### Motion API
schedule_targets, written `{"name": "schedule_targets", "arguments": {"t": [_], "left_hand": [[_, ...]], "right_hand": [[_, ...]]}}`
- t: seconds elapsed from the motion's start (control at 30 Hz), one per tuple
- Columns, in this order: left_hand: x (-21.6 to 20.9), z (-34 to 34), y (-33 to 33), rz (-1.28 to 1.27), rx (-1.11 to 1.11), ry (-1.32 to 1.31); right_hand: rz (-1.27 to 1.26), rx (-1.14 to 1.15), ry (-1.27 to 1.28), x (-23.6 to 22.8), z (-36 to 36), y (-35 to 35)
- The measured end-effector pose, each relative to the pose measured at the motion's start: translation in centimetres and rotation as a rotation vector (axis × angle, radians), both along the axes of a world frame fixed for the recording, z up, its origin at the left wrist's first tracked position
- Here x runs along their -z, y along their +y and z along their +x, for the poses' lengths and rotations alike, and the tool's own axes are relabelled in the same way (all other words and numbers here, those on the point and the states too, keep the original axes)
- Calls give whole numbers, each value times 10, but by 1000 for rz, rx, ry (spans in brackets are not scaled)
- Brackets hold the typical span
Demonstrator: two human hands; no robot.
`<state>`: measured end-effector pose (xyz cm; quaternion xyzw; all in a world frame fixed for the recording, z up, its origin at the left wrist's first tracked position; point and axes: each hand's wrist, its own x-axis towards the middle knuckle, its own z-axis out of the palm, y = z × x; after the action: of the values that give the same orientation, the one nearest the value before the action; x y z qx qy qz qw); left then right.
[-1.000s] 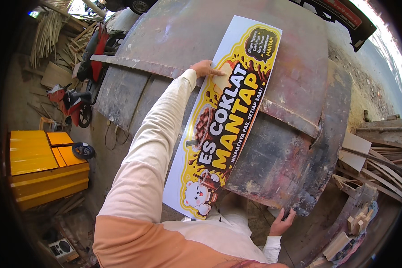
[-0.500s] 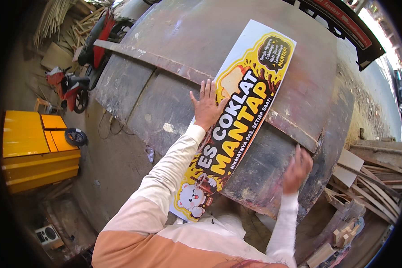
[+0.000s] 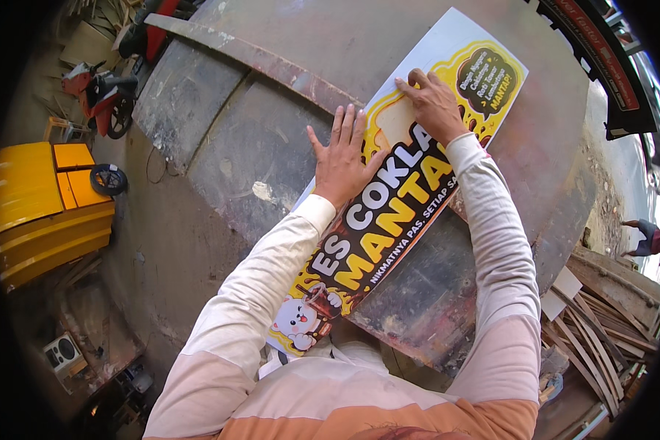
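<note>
Looking down through the head camera, we see our left hand (image 3: 342,158) lying flat with fingers spread wide, palm pressed on the left edge of a long printed banner (image 3: 389,220), part of the hand spilling onto the rusty metal surface (image 3: 271,95) beneath. Our right hand (image 3: 434,105) rests higher up on the banner's yellow upper part, fingers extended and close together, pressing down and gripping nothing. The banner runs diagonally from near our chest up toward the top right, lying flat on the curved metal surface, with a white cartoon bear (image 3: 297,323) at its lower end. Off to the left we make out a yellow cabinet (image 3: 40,213), a small black wheel (image 3: 108,179) just beside it, and a red motorbike (image 3: 99,95) farther up. Stacked wooden planks (image 3: 609,323) lie at the lower right.
</note>
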<state>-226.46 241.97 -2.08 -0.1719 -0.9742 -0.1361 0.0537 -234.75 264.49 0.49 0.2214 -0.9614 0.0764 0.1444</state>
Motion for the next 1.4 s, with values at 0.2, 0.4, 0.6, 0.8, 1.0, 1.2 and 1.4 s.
{"name": "schedule_targets", "arguments": {"t": [0.2,0.4,0.6,0.8,1.0,1.2,1.4], "left_hand": [[1,-3,0,-4,11,-19],[2,-5,1,18,9,-17],[2,-5,0,14,8,-23],[1,-5,1,34,19,-21],[-2,-3,-1,41,18,-33],[-22,0,9,17,7,-63],[-16,5,2,71,5,-36]], "right_hand": [[59,-25,29,5,26,-1],[63,-15,14,1,51,-1],[-63,-8,-157,-23,44,9],[119,67,29,-9,-5,-8],[253,-15,-25,-15,62,-2],[132,281,11,3,53,-11],[-94,219,-64,-50,199,-67]]}}
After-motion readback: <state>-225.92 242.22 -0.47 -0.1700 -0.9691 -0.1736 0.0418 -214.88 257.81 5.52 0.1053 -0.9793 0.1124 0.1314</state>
